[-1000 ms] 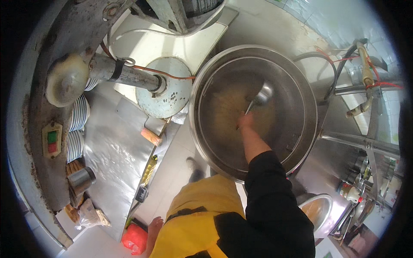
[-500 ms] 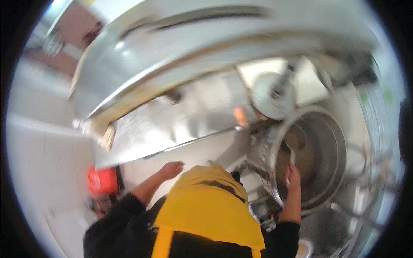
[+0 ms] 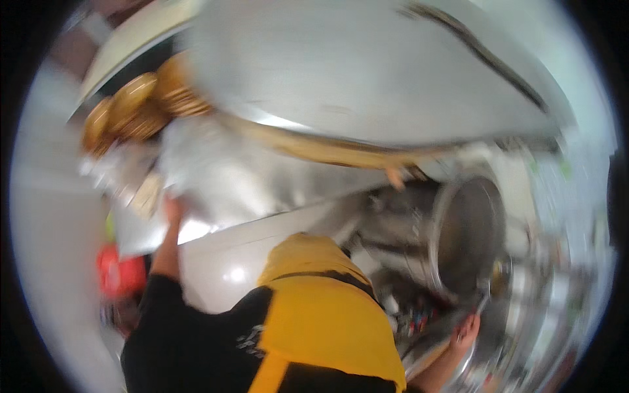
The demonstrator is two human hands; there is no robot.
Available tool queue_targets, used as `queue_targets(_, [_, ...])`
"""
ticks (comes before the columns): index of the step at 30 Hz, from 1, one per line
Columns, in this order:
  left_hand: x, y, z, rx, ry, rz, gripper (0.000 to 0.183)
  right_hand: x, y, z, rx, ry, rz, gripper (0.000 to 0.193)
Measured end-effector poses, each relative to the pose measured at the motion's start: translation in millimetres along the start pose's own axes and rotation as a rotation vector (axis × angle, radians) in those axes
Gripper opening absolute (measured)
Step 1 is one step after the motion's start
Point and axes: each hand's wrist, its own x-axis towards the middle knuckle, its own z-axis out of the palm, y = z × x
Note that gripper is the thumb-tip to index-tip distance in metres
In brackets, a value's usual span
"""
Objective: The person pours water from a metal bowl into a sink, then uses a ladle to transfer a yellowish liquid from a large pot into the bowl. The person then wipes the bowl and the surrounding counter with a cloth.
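My right hand (image 3: 465, 331) is closed around the handle of a ladle (image 3: 484, 301), held beside the near rim of a large steel pot (image 3: 403, 219). The ladle's bowl is smeared by motion. Over the left end of the metal counter (image 3: 236, 173) reaches my left hand (image 3: 173, 208), its fingers too blurred to read. Close to it lie a cream-coloured flat piece (image 3: 145, 196) and a clear plastic bag (image 3: 118, 171). Whether the left hand touches either one, I cannot tell.
Stacks of orange-brown bowls (image 3: 134, 101) stand at the counter's far left. A large steel hood or shelf (image 3: 367, 78) overhangs the counter. On the left, low down, is a red container (image 3: 121, 272). Small blurred items (image 3: 419, 321) lie beneath the pot.
My right hand has lifted the ladle out of the pot and moved it nearer to me. My left hand has reached left and forward over the counter. The view has turned.
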Motion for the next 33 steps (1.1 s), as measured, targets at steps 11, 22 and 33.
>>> queue_targets(11, [139,-18,34,0.063,-0.148,0.160,0.041,-172,-49,-33,0.378,0.382,0.107,0.018])
queue_targets(22, [60,74,0,-1.071,-0.668,0.180,0.047,-242,-20,-56,-0.230,0.750,0.248,0.010])
queue_targets(33, [-148,317,-64,-1.381,-1.715,-0.120,0.053,-272,-40,-41,-0.891,1.032,0.344,0.027])
